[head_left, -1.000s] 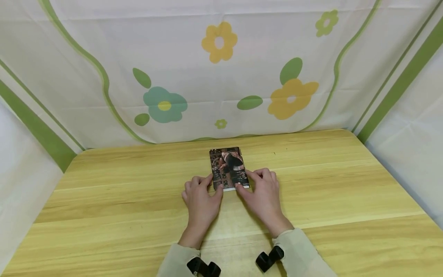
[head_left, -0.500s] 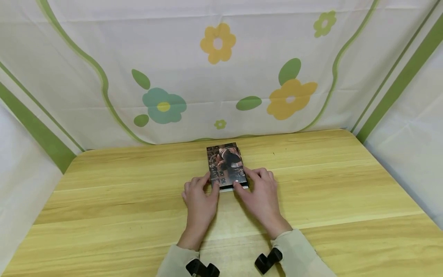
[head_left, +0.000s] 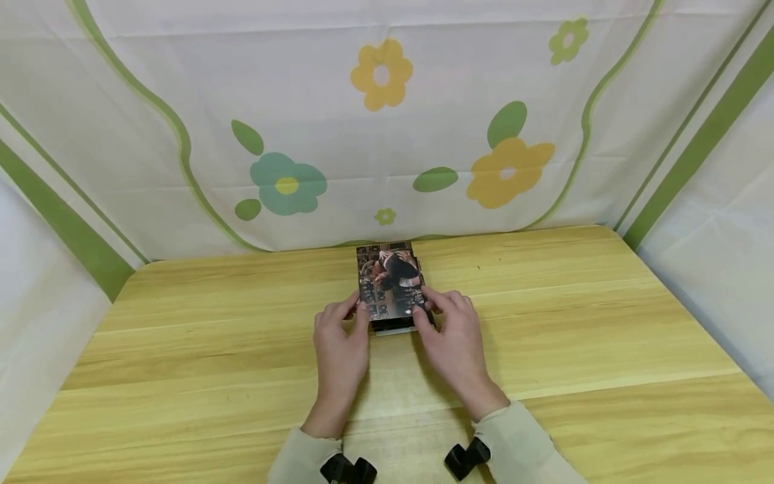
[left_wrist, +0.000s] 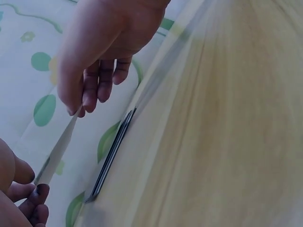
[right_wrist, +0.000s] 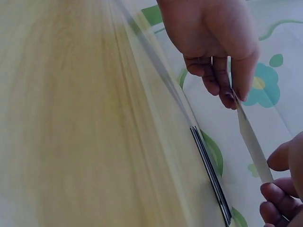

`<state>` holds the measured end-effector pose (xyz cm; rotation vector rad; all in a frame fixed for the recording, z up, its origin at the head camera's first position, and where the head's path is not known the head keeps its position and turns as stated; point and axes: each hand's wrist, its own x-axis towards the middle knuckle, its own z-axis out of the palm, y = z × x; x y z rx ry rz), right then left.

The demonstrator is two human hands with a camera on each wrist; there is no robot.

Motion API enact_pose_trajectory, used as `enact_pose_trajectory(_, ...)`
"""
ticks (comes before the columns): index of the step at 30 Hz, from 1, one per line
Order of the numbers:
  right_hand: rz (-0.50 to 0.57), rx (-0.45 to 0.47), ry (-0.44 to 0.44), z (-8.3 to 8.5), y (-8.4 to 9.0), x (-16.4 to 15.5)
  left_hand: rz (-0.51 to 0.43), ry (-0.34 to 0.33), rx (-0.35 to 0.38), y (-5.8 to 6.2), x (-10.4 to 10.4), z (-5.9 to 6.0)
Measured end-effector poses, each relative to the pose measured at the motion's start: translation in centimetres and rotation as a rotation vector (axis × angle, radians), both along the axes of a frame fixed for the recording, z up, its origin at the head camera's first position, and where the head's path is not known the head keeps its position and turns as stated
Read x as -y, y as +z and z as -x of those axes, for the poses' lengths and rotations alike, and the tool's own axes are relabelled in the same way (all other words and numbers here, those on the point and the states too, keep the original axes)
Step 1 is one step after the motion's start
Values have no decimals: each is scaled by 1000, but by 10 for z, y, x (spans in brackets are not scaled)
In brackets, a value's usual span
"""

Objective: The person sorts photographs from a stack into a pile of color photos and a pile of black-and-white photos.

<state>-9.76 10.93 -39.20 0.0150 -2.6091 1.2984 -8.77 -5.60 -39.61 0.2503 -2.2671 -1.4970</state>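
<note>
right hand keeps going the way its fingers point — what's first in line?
Likely nothing new: the right hand already pinches the lifted card. Beyond it the table looks free up to the flowered cloth; depth unclear.

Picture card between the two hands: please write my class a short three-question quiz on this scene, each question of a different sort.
1. True or false: the picture card lies flat on the stack of cards.
2. Which hand pinches the picture card? A: only the left hand. B: only the right hand. C: both.
3. Fill in: the stack of cards lies on a wooden ____.

Key
1. False: both wrist views show it raised, clear of the stack.
2. C: each hand pinches one side edge.
3. table
</note>
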Motion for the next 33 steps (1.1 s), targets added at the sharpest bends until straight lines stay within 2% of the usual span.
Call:
enact_pose_trajectory(6, -1, 30, 45, -2, -2, 16, 13, 54, 49, -2, 19, -3)
enact_pose_trajectory(12, 11, 27, 121, -1, -6, 50, 42, 136, 117, 2, 50, -3)
enact_pose_trajectory(17, 54, 45, 155, -1, -7, 81, 45, 167, 206, 7, 77, -3)
enact_pose_trajectory(22, 43, 78, 192, -5, -7, 107, 97, 214, 264, 9, 101, -5)
enact_pose_trajectory(26, 27, 80, 202, -7, -5, 118, 112, 232, 276, 10, 110, -5)
enact_pose_trajectory(33, 13, 86, 195, -7, -2, 119, 138, 211, 268, 9, 113, -3)
